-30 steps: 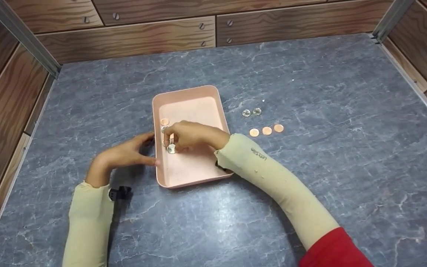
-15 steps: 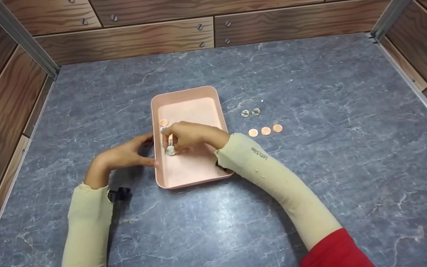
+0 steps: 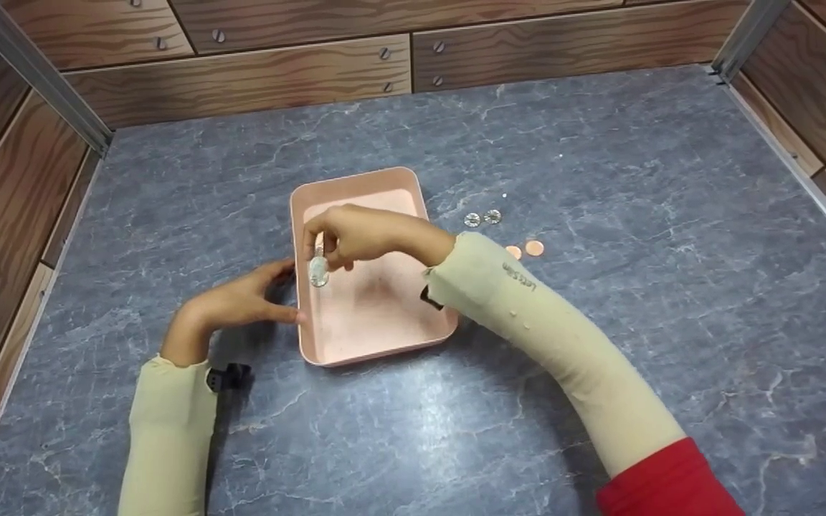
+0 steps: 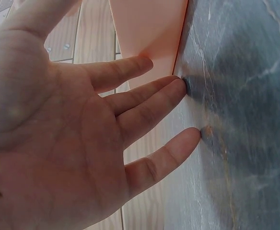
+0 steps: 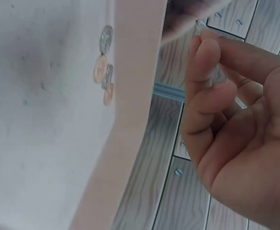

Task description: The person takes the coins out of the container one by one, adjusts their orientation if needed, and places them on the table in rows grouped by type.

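Observation:
In the head view a pink tray (image 3: 355, 326) stands on the table. Above its left side my right hand (image 3: 359, 233) pinches a silver coin (image 3: 318, 272) between thumb and fingertips. The right wrist view has that hand's other fingers curled inward. Silver and copper coins (image 5: 100, 69) lie in the tray along one wall; in the head view the right hand hides them. My left hand (image 3: 241, 297) rests at the tray's left outer wall, its thumb touching it. Spread fingers (image 4: 152, 112) show in the left wrist view, some tips meeting the tabletop.
To the right of the tray lie two silver coins (image 3: 482, 218) side by side. Nearer me are copper coins (image 3: 534, 248), partly covered by the right sleeve (image 3: 549, 322). Wood-patterned walls (image 3: 241, 86) bound the blue-grey marbled table (image 3: 642, 179) at the back and sides.
My right hand has risen from the tray floor and moved slightly away from me, carrying the silver coin. Its sleeve now covers part of the copper row. The left hand stays put.

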The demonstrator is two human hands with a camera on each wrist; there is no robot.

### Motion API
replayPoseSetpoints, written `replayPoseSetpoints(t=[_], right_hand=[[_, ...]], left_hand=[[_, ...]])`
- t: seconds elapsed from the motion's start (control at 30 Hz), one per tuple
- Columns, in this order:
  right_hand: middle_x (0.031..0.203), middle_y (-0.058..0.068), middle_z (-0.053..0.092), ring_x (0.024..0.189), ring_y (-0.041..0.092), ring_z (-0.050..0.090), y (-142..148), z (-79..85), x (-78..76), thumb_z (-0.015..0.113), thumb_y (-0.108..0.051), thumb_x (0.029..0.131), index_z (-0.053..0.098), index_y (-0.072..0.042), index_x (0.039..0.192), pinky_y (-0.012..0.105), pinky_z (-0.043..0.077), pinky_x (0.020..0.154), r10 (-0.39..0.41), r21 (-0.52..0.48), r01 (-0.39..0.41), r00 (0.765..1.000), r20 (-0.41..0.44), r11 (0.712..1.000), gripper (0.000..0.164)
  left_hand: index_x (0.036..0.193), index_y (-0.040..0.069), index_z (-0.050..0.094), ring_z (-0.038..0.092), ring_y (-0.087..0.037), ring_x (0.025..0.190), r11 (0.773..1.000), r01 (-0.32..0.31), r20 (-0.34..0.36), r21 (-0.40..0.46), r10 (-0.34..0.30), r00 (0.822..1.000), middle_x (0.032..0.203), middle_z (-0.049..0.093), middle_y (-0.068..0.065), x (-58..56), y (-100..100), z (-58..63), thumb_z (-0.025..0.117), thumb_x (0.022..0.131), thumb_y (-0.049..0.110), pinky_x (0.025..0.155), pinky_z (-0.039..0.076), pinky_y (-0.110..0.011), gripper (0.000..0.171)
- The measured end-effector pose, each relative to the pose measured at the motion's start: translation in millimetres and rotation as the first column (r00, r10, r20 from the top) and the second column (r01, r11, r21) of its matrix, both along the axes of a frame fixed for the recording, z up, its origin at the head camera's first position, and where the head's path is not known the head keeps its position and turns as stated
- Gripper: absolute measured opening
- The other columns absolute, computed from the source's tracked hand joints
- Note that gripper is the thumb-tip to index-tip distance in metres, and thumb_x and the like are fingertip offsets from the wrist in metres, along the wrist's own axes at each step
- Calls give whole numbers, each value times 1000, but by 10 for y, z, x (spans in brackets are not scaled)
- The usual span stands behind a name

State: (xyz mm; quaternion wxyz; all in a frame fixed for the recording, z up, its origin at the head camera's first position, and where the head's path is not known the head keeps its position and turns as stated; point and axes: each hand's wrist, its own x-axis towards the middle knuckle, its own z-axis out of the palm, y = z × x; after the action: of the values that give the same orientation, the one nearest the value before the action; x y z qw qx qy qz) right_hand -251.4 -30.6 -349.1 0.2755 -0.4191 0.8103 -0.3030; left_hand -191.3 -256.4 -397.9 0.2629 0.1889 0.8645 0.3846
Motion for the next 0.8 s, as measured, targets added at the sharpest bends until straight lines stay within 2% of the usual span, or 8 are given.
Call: replayPoseSetpoints(t=[0.23, 0.57, 0.8], right_hand=[[94, 20, 71, 58, 10, 57, 180, 117, -72, 60, 5, 86, 65, -2, 110, 18, 46, 54, -43, -11, 43, 999, 0, 999, 26], [95, 16, 68, 64, 8, 59, 496, 168, -163, 62, 7, 84, 64, 2, 111, 21, 52, 59, -119, -38, 122, 990, 70, 992, 27], [93, 13, 65, 71, 12, 61, 805, 163, -249, 61, 9, 84, 63, 2, 109, 23, 55, 59, -215, -66, 226, 966, 142, 972, 26]], left_hand=[[151, -2, 24, 19, -41, 146, 1000, -9, 7, -14, 9, 1000, 156, 25, -25, 2, -1, -3, 78, 81, 32, 119, 16, -56, 95], [151, -1, 23, 19, -39, 147, 999, -26, 23, -24, 27, 999, 157, 24, -24, -6, 16, -1, 78, 80, 32, 120, 16, -54, 96], [152, 0, 22, 19, -38, 147, 998, -35, 27, -52, 37, 999, 157, 24, -23, -13, -4, -23, 76, 83, 34, 120, 17, -53, 94]])
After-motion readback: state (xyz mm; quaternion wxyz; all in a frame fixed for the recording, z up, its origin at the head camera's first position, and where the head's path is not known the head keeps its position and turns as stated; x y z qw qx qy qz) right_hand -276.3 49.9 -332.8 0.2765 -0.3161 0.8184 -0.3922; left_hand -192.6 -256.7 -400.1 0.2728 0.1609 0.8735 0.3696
